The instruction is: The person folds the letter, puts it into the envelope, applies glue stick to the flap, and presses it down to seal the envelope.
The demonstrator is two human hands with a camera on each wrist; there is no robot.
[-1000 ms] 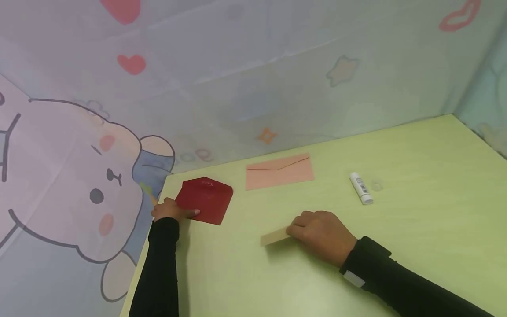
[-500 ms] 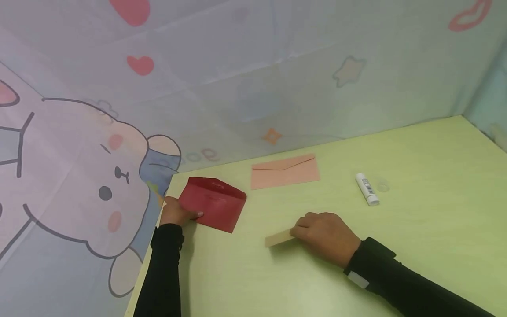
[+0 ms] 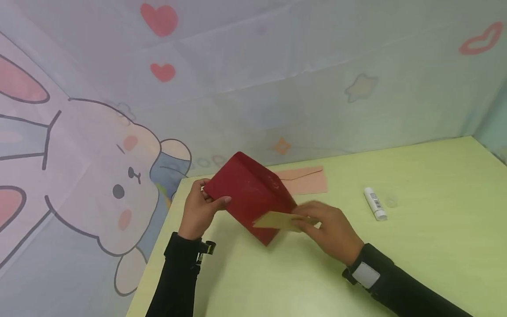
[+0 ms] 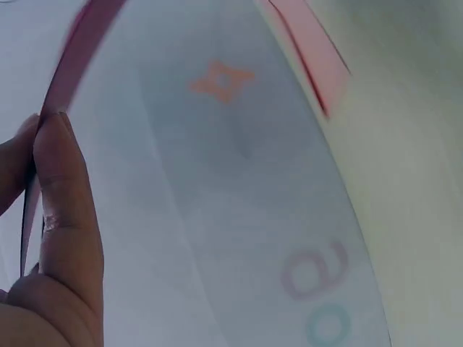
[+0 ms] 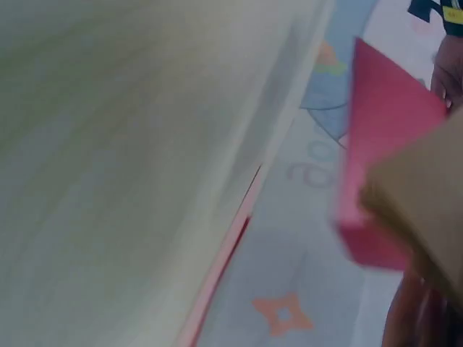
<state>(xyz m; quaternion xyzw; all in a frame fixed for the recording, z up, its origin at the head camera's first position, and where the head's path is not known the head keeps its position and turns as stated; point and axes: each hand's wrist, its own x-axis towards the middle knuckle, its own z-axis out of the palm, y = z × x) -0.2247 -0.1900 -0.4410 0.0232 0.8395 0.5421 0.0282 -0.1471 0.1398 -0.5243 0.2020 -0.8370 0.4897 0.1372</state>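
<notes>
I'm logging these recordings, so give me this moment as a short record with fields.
left hand: holds the red envelope raised and tilted
right hand: pinches tan paper
tan paper: in front of the red envelope in the head view; contact unclear
pink envelope: on the table, near its back edge, partly hidden by the red envelope
glue stick: lying right of the pink envelope

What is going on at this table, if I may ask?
A person's left hand holds up a red envelope. The right hand pinches tan paper, which overlaps the envelope in the head view. A pink envelope, partly hidden behind the red one, and a white tube lie on the table.
</notes>
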